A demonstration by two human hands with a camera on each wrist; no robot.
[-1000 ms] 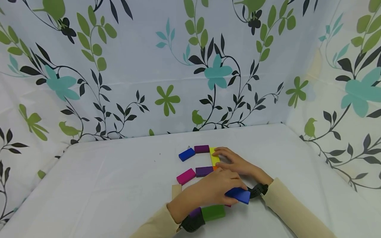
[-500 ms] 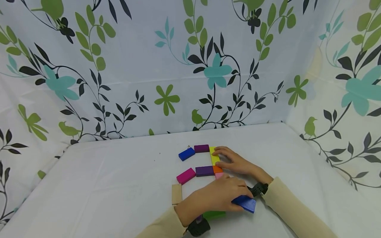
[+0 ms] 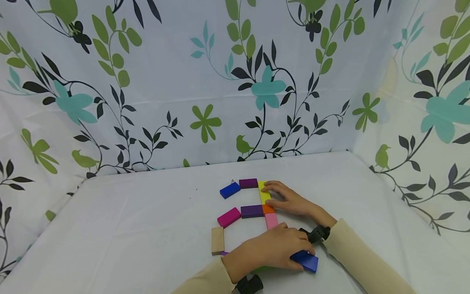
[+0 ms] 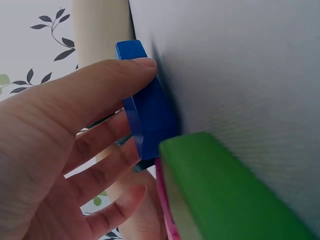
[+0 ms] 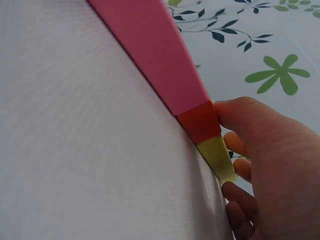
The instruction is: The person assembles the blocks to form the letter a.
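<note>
My left hand (image 3: 277,247) pinches a blue block (image 3: 306,261), low over the white table in the head view. The left wrist view shows the thumb on one face of the blue block (image 4: 152,112) and fingers on the other. Close to its lower end is a green block (image 4: 220,185), with a strip of magenta (image 4: 165,200) beside it. My right hand (image 3: 290,200) rests at the right side of a yellow block (image 3: 264,194), fingers loosely bent. Its thumb lies at the edge of an orange block (image 5: 200,121), which sits between the yellow block and a pink block (image 5: 155,55).
Left of the hands, a row of flat blocks runs on: blue block (image 3: 230,190), dark purple block (image 3: 248,183), violet block (image 3: 252,211), magenta block (image 3: 229,217) and plain wooden block (image 3: 218,240). A leaf-patterned curtain (image 3: 165,102) hangs behind the white table (image 3: 147,216).
My left hand has moved right and toward the near edge with the blue block, uncovering the orange and pink blocks. The right hand has stayed at the yellow block.
</note>
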